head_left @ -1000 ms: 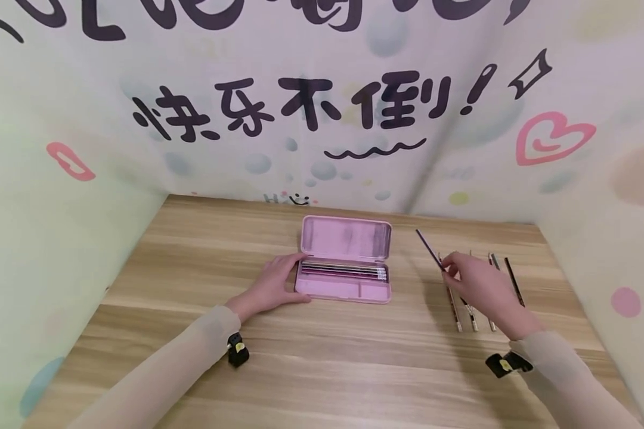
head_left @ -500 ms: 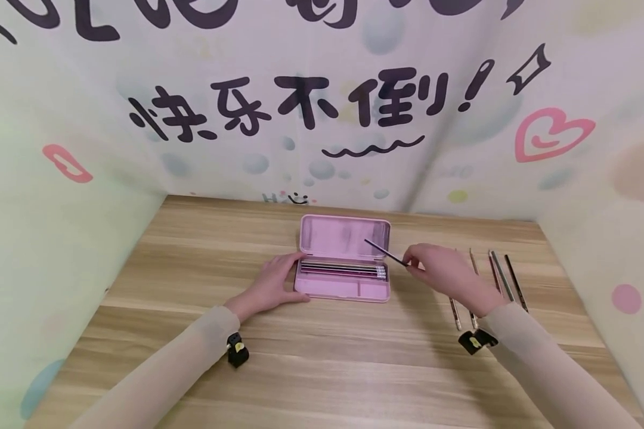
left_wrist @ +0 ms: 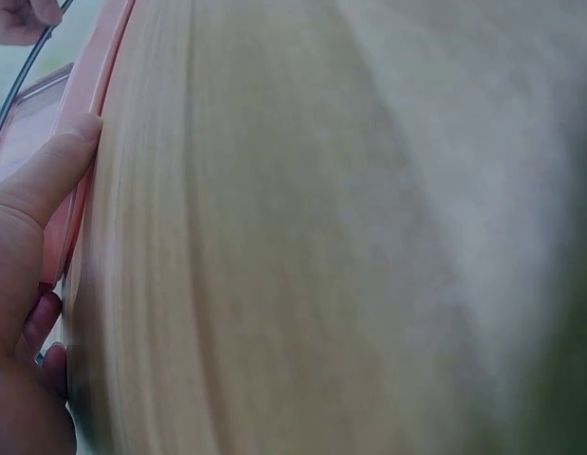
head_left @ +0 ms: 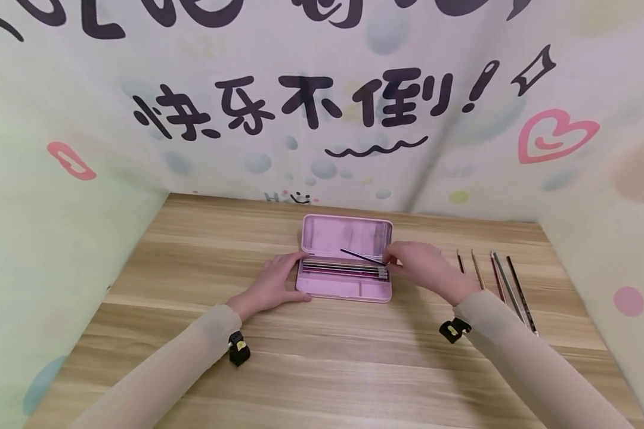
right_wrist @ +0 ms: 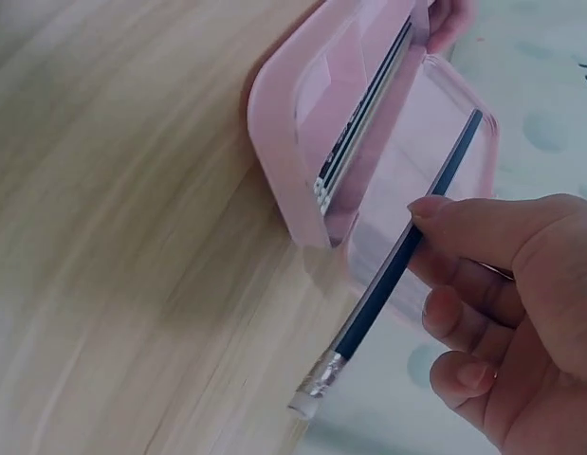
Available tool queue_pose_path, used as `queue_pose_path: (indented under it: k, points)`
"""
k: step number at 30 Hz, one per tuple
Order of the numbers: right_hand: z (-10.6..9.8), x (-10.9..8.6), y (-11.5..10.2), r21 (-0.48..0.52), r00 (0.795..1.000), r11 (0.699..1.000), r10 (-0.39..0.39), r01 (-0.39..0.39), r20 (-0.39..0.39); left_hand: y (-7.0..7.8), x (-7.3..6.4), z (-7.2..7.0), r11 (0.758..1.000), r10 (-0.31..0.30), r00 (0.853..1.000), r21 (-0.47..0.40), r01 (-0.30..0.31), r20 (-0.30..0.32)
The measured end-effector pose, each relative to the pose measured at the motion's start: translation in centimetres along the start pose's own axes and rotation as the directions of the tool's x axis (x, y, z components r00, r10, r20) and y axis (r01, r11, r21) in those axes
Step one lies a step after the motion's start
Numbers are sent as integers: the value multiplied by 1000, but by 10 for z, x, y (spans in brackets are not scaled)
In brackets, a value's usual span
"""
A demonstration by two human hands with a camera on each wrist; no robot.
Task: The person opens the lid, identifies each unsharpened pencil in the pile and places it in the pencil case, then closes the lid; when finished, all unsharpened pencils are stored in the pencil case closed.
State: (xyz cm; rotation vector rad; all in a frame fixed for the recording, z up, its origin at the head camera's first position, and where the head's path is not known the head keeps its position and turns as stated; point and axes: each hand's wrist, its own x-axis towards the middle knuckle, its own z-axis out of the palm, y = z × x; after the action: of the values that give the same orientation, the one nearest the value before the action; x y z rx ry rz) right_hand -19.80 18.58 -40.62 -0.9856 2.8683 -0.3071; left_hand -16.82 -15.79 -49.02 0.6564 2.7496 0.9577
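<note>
A pink pencil case (head_left: 327,290) lies with its lid raised on the table, several pencils (head_left: 343,267) side by side in its back compartment. My left hand (head_left: 268,284) grips its left end, thumb at the front corner and fingers round the back; in the left wrist view the thumb (left_wrist: 56,166) presses on the rim. Between thumb and fingers my right hand (head_left: 421,265) pinches a dark pencil (right_wrist: 397,251) with a white eraser in a silver band. That pencil slants above the back compartment, its eraser end toward the right in the head view.
Several loose pencils (head_left: 515,286) lie spread on the wooden table (head_left: 322,369) to the right, partly behind the right forearm. A printed cloth wall (head_left: 236,173) stands close behind the case, with side walls left and right.
My right hand has carried the dark pencil left, from above the loose pencils to over the case's right end, and the pencil has swung flatter. The left hand has stayed on the case.
</note>
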Motion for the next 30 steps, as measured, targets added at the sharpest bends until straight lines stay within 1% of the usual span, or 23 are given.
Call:
queue_pose_path:
  k: [3,10,16,21,26,30]
  points:
    - [2,10,-4,-15,1000,1000,-15,15,21,-1,0,0,1000,2,1000,3,-2,-1]
    - [10,33,-14,-62,995,995,-81,84,53,-2,0,0,1000,8,1000,2,-8,-7]
    - [19,47,-25,-95,991,987,-123,128,57,-4,1,1,1000,15,1000,2,-15,-14]
    - [28,57,-33,-113,987,981,-153,159,57,-4,1,1,1000,6,1000,1,-6,-8]
    - [35,63,-37,-139,987,978,-152,158,54,-4,2,2,1000,6,1000,3,-6,-4]
    - [37,64,-41,-152,988,977,-145,152,57,-5,1,2,1000,2,1000,-3,-2,-1]
